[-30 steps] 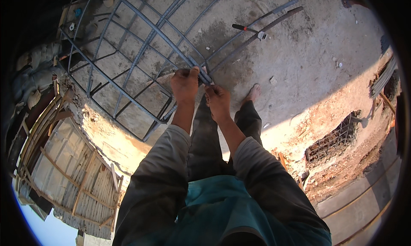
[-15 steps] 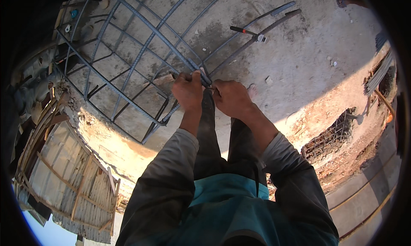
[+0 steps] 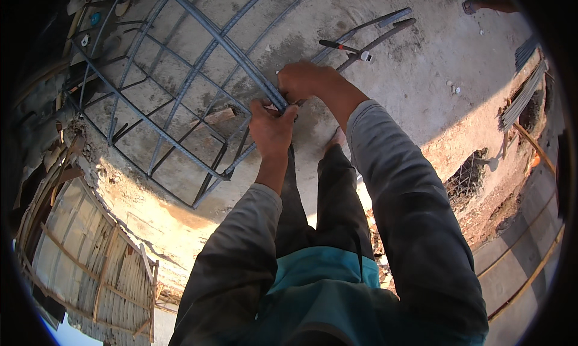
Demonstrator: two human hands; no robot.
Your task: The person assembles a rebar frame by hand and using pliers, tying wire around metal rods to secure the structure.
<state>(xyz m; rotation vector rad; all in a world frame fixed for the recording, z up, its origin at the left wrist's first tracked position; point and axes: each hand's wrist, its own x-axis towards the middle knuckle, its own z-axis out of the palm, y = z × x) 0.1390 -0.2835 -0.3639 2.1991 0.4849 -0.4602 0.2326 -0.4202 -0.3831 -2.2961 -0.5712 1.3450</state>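
My left hand (image 3: 271,128) is closed, thumb and fingers pinched round the end of the steel rebar (image 3: 241,58) where long ribbed bars of a cage come together. My right hand (image 3: 306,81) is curled against the far right side of that bar end, just above the left hand. Its fingertips are hidden behind the bar and the hand, so what it pinches cannot be made out. The rebar cage (image 3: 174,108), a grid of long bars and bent square ties, stretches away to the upper left.
Beyond my right hand, a hand tool (image 3: 340,46) with a black and orange handle lies across projecting rebar ends (image 3: 385,38). A brick-like piece (image 3: 217,118) sits under the cage. Another person's foot (image 3: 472,6) shows at upper right. Corrugated sheeting (image 3: 96,250) stands lower left.
My right hand has moved up and over to the far side of the bar end. My left hand stays at the bar, its grip shifted slightly. The view has shifted a little.
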